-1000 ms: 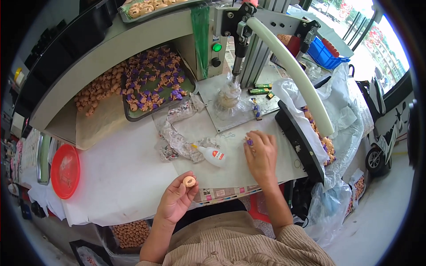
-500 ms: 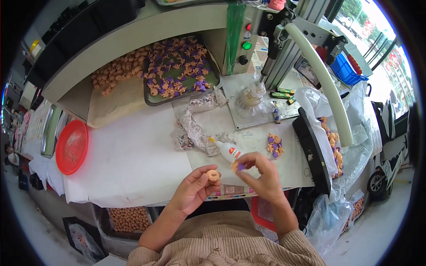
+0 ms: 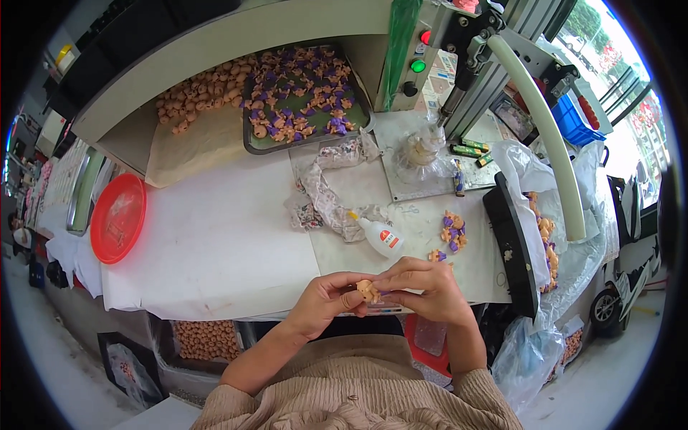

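Above the table's front edge, my two hands meet around a small doll part. My left hand (image 3: 324, 302) is closed on a peach-coloured doll head (image 3: 368, 291), its fingers along the left side. From the right, my right hand (image 3: 428, 290) pinches a small doll body against the head; only a bit of purple shows between the fingertips. Just beyond my right hand lie a loose peach-and-purple doll body (image 3: 436, 256) and a small cluster of doll bodies (image 3: 454, 231). A white squeeze bottle (image 3: 381, 237) with a yellow tip lies beyond my hands.
A dark tray (image 3: 272, 149) of doll bodies stands at the back, beside piled doll heads (image 3: 204, 89). At left is a red plastic dish (image 3: 119, 218). A press machine (image 3: 459, 86) and a black bin (image 3: 510, 247) are at right. Crumpled patterned cloth (image 3: 326, 190) lies mid-table.
My right hand has moved in to my left, bringing the doll body against the head. A loose doll body now shows where my right hand was. The view has shifted slightly.
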{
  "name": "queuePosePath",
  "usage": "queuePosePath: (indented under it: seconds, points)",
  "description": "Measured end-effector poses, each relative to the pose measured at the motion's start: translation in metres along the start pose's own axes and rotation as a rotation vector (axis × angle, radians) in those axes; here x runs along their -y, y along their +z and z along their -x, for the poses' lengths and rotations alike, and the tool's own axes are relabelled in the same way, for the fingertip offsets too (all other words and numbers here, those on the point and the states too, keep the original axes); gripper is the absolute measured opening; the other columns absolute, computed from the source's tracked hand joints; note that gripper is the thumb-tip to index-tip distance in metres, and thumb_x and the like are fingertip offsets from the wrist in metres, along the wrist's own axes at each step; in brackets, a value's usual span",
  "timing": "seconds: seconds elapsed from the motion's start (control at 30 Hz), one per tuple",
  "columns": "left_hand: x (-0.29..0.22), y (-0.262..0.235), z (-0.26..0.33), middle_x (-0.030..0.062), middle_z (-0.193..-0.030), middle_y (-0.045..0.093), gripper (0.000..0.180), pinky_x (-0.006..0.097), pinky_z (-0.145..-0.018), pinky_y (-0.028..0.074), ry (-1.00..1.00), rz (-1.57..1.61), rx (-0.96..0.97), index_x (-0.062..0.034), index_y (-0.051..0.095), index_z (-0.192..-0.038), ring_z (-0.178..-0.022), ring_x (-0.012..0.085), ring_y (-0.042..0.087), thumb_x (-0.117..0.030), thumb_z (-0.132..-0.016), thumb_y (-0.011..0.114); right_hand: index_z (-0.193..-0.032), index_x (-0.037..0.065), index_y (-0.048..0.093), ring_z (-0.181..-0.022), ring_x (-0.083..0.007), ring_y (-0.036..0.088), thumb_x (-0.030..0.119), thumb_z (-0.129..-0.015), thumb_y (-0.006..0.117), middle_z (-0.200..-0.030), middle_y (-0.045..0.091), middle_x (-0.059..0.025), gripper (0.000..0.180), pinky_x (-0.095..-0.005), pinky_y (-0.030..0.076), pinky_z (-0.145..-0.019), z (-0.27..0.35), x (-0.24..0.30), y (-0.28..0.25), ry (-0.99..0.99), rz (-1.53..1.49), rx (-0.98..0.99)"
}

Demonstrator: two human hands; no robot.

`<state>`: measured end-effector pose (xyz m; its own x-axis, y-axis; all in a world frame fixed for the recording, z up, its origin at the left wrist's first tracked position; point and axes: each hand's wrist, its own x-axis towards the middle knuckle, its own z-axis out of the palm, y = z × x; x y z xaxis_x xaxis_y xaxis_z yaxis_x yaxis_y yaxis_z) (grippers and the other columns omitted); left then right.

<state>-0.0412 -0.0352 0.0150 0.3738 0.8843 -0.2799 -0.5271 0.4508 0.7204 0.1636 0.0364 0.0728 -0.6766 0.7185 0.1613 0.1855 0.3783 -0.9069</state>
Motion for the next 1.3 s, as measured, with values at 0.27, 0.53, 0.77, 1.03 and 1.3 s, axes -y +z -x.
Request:
queuePosePath:
  seconds: [0.27, 0.53, 0.77, 1.03, 1.3]
  points:
    - [0.003, -0.001, 0.0, 0.0078, -0.093, 0.066, 0.032, 0.027, -0.068, 0.057, 0.055, 0.073, -0.072, 0.0014, 0.06, -0.112, -0.075, 0.0137, 0.065, -0.014, -0.085, 0.068, -0.099, 0.004, 0.072, -0.088, -0.0197, 0.067, -0.007, -0.066, 0.072, -0.093, 0.07, -0.0094, 0.034, -0.0301, 0.053, -0.079, -0.003, -0.014, 0.007, 0.039, -0.123, -0.01]
    - [-0.006, 0.002, 0.001, 0.0098, -0.09, 0.065, 0.025, 0.028, -0.067, 0.058, 0.05, 0.041, -0.068, 0.0016, 0.06, -0.104, -0.075, 0.0147, 0.066, -0.013, -0.086, 0.067, -0.098, 0.004, 0.071, -0.088, -0.0201, 0.067, -0.008, -0.068, 0.069, -0.094, 0.07, -0.0098, 0.032, -0.0316, 0.052, -0.081, -0.011, -0.018, 0.006, 0.031, -0.129, 0.028]
    - [-0.009, 0.004, 0.001, 0.0107, -0.1, 0.063, 0.024, 0.028, -0.071, 0.057, 0.066, 0.244, -0.056, -0.0028, 0.053, -0.113, -0.081, 0.0157, 0.066, -0.013, -0.092, 0.059, -0.1, 0.003, 0.069, -0.095, -0.0213, 0.065, -0.002, -0.068, 0.073, -0.099, 0.07, -0.01, 0.033, -0.0319, 0.049, -0.085, -0.034, 0.007, -0.024, -0.038, 0.193, -0.118]
    - [-0.009, 0.014, 0.002, 0.0069, -0.102, 0.062, 0.026, 0.028, -0.076, 0.056, 0.028, 0.25, -0.095, -0.0017, 0.053, -0.116, -0.085, 0.0126, 0.064, -0.014, -0.093, 0.058, -0.113, 0.002, 0.065, -0.072, -0.0096, 0.054, 0.006, -0.093, 0.054, -0.094, 0.071, -0.0043, 0.024, -0.022, 0.045, -0.07, -0.124, 0.089, -0.169, -0.822, 0.919, -1.079]
    - [-0.006, 0.019, 0.005, 0.013, -0.106, 0.061, 0.029, 0.03, -0.078, 0.055, 0.026, 0.269, -0.054, -0.0026, 0.049, -0.12, -0.087, 0.0162, 0.064, -0.014, -0.094, 0.055, -0.115, -0.001, 0.06, -0.088, -0.0143, 0.059, 0.017, -0.092, 0.056, -0.096, 0.064, -0.0062, 0.03, -0.027, 0.046, -0.078, -0.159, 0.13, -0.185, -0.357, 0.401, -0.718]
